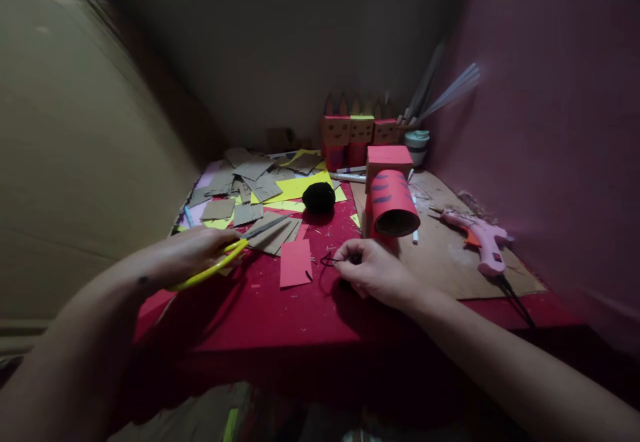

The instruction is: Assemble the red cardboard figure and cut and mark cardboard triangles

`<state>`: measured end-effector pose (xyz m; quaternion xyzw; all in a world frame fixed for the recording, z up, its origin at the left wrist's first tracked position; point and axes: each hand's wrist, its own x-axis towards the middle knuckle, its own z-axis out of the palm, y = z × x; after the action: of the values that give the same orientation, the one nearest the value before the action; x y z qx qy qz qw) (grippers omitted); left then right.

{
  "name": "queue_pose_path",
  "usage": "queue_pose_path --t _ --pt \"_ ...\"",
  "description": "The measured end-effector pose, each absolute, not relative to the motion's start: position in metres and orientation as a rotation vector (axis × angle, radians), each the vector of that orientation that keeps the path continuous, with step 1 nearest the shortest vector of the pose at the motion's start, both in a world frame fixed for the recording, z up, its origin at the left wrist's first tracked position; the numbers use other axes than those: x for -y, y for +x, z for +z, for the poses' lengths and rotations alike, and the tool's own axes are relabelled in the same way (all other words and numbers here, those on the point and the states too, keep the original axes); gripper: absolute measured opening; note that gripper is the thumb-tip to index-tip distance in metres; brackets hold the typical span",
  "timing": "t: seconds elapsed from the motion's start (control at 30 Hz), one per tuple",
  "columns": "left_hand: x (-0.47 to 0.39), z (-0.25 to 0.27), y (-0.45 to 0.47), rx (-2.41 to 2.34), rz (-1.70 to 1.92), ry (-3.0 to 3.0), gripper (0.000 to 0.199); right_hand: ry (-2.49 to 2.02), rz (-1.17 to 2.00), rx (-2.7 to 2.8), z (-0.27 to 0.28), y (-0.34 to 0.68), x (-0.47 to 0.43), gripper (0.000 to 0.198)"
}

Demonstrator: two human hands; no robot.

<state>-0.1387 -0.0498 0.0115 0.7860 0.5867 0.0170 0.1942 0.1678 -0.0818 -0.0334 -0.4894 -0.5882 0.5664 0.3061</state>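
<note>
My left hand (213, 249) is closed around a pair of yellow-handled scissors (233, 253), whose blades point toward the cardboard scraps. Between the thumb and fingers of my right hand (373, 269) is a piece of black yarn (327, 260), with a loop sticking out to the left. A red paper rectangle (295, 263) lies flat between the hands, with a short black strand on its corner. Behind it rests a ball of black yarn (319, 198). Just beyond my right hand is a red-papered cardboard figure (393, 192), its round tube end facing me.
Cardboard scraps (257, 165) and yellow paper (295, 190) cover the table's back left. Several box-headed figures (350, 132) stand at the back, beside a pale jar (417, 147). A pink glue gun (477, 235) lies on a cardboard sheet (445, 272) at right.
</note>
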Motion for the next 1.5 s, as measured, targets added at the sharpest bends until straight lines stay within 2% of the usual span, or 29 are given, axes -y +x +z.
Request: queue_pose_path --t 0.17,0.27,0.3,0.37,0.47,0.63,0.77,0.93,1.13,1.5 --pt "0.073 0.007 -0.125 -1.869 0.349 2.23 0.037 -1.064 1.824 1.269 -0.027 0.165 0.085 0.017" --pt "0.093 0.009 -0.082 -1.636 0.496 2.153 0.048 -0.978 1.881 1.19 -0.018 0.161 0.089 0.021" --pt "0.1 0.01 -0.067 -1.489 0.56 1.909 0.05 -0.964 1.882 1.182 -0.014 0.159 0.09 0.021" --pt "0.112 0.012 -0.042 -1.27 0.639 1.51 0.048 -0.959 1.875 1.167 -0.004 0.158 0.093 0.02" --pt "0.121 0.013 -0.029 -1.153 0.717 1.282 0.027 -0.963 1.871 1.183 0.007 0.158 0.097 0.017" --pt "0.116 0.012 -0.046 -1.122 0.851 1.124 0.028 -0.848 1.841 1.138 0.018 0.164 0.102 0.018" --pt "0.113 0.004 -0.054 -1.119 1.105 0.934 0.04 -0.663 1.848 1.107 0.026 0.164 0.106 0.021" --pt "0.121 0.004 -0.04 -1.05 0.906 0.996 0.059 -0.563 1.865 1.076 0.031 0.156 0.109 0.025" --pt "0.126 0.009 -0.022 -1.016 0.725 1.2 0.038 -0.508 1.883 1.007 0.028 0.153 0.111 0.023" --pt "0.127 0.03 -0.034 -1.212 0.76 1.42 0.026 -0.608 1.926 0.847 0.009 0.173 0.118 0.013"
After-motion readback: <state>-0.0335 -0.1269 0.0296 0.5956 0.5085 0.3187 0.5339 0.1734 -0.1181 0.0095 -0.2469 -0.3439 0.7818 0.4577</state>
